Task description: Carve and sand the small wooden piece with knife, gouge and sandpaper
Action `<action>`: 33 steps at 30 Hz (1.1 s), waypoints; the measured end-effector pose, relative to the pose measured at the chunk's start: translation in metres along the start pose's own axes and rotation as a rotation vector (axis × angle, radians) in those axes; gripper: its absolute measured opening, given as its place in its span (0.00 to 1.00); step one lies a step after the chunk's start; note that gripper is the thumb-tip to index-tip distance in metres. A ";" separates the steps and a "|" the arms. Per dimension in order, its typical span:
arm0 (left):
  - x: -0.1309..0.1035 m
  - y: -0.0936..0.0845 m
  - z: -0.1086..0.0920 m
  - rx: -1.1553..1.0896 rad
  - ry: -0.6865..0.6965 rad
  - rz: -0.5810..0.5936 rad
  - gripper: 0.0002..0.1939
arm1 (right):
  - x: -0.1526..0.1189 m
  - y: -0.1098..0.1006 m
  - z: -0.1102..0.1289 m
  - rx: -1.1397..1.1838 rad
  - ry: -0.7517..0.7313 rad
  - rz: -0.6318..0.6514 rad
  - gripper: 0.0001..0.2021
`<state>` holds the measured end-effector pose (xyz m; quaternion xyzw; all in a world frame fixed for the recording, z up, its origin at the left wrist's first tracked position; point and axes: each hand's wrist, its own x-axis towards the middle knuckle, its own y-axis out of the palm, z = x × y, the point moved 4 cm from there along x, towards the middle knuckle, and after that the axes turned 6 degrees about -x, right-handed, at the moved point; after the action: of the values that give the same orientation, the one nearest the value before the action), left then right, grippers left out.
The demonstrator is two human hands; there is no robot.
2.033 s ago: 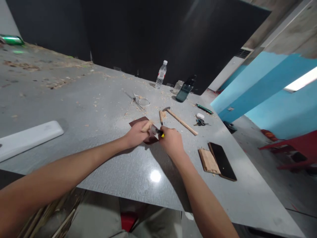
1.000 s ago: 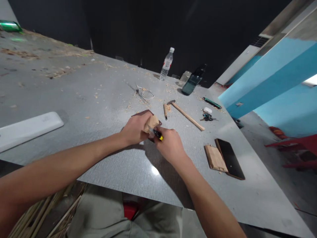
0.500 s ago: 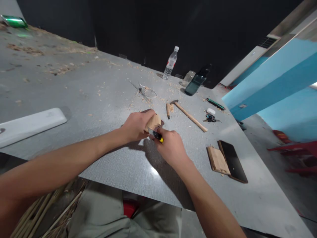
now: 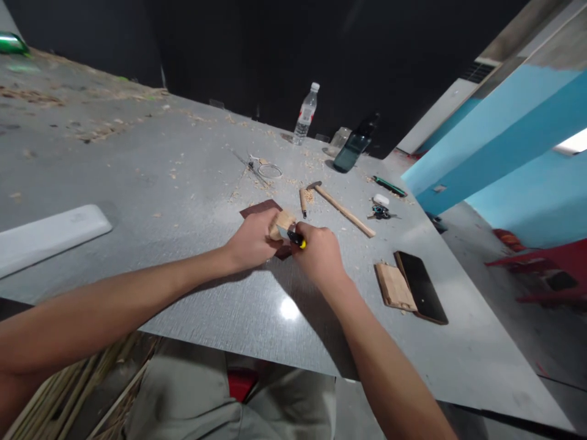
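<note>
My left hand [image 4: 254,239] is closed around a small pale wood block [image 4: 283,221], held a little above the table. In my right hand [image 4: 320,252] is a utility knife [image 4: 297,238] with a black and yellow handle. Its blade lies against the near right side of the block; how deep it bites I cannot tell. Beneath both hands a dark reddish-brown sheet [image 4: 261,208] lies on the table, partly covered by them. Just beyond my right hand are a short wooden-handled tool [image 4: 303,203] and a hammer [image 4: 345,211].
On the grey table [image 4: 192,318], a phone [image 4: 420,287] lies beside a wooden piece [image 4: 395,286] at right. Keys [image 4: 380,211], a green-and-black cutter [image 4: 389,186], a water bottle [image 4: 306,115] and a dark bottle [image 4: 354,150] stand or lie farther back. A white case [image 4: 55,235] is at left. Shavings are scattered about.
My left hand has shifted slightly, and more of the reddish-brown sheet shows beneath it. The knife stays against the block. The whole view has swung a little to the right.
</note>
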<state>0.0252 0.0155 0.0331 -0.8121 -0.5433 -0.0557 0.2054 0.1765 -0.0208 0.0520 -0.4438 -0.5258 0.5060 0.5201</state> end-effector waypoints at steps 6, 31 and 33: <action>0.002 0.011 0.007 -0.260 -0.124 0.016 0.11 | 0.004 0.002 -0.009 -0.008 0.018 -0.021 0.12; 0.005 0.009 0.017 -0.266 -0.014 0.272 0.06 | -0.020 -0.002 0.024 0.153 -0.068 0.119 0.13; 0.003 0.008 0.014 -0.159 0.055 0.286 0.05 | -0.021 -0.002 0.024 0.154 -0.066 0.121 0.13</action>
<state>0.0317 0.0204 0.0192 -0.8931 -0.4101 -0.0907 0.1613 0.1540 -0.0431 0.0531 -0.4166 -0.4744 0.5897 0.5036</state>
